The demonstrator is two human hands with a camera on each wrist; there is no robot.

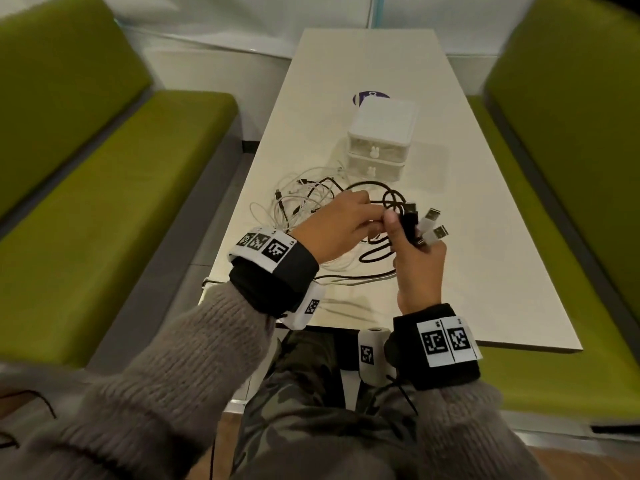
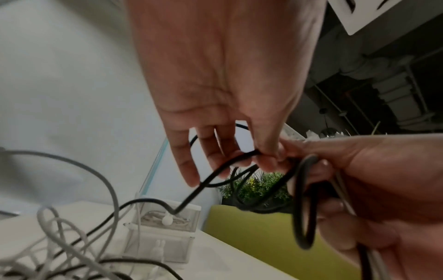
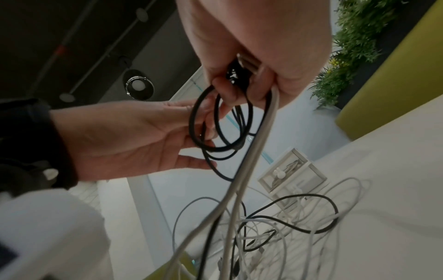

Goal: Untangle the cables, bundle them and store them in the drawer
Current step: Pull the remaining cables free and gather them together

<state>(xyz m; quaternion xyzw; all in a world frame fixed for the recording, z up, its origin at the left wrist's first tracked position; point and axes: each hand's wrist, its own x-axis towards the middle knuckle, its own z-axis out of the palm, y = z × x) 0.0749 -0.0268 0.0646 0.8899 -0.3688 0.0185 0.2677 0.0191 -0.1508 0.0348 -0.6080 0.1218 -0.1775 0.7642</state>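
Note:
My right hand is raised over the table and grips several cables by their plug ends: black plugs and two white USB plugs stick up out of the fist. Black loops and grey-white strands hang below it. My left hand pinches a black cable between thumb and forefinger right beside the right hand. A tangle of white and black cables lies on the table under both hands. The small white two-drawer box stands behind it, both drawers closed.
The white table runs away from me between green benches, one on the left and one on the right. A purple round sticker shows behind the drawer box. The table's near edge is just below my wrists.

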